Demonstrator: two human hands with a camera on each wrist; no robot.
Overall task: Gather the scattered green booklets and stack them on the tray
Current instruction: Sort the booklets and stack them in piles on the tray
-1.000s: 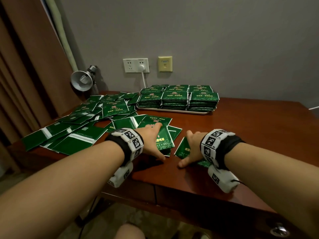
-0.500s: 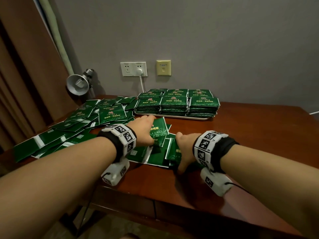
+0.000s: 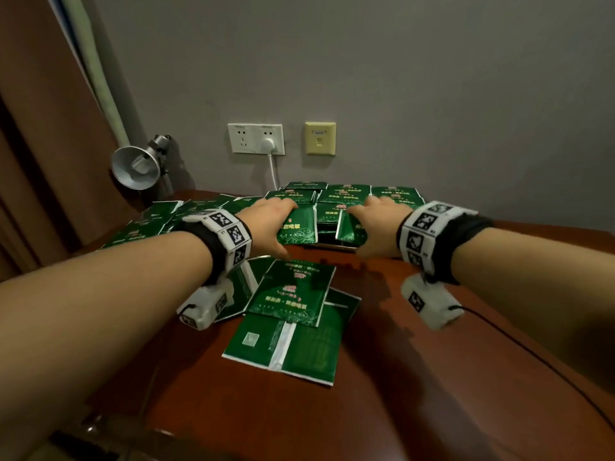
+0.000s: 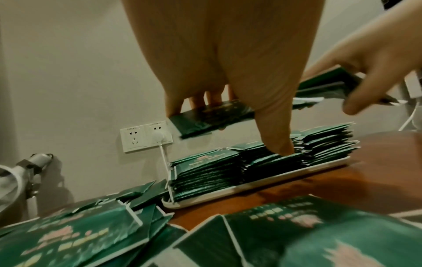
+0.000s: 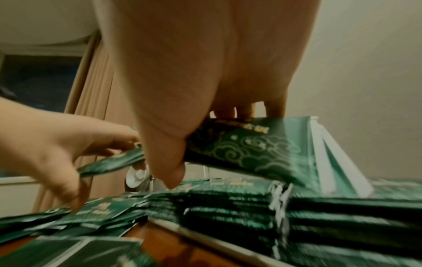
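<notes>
Two hands, left hand (image 3: 266, 224) and right hand (image 3: 376, 227), each grip one green booklet (image 3: 298, 227) above the stacked booklets (image 4: 262, 162) on the white tray (image 4: 251, 187).

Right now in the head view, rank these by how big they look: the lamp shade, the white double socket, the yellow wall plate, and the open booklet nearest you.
1. Open booklet, though nearness to the camera inflates it.
2. Lamp shade and white double socket: too alike to rank.
3. Yellow wall plate, smallest.

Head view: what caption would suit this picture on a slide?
Both hands, left hand and right hand, each carry a green booklet toward the stacks on the tray.
</notes>
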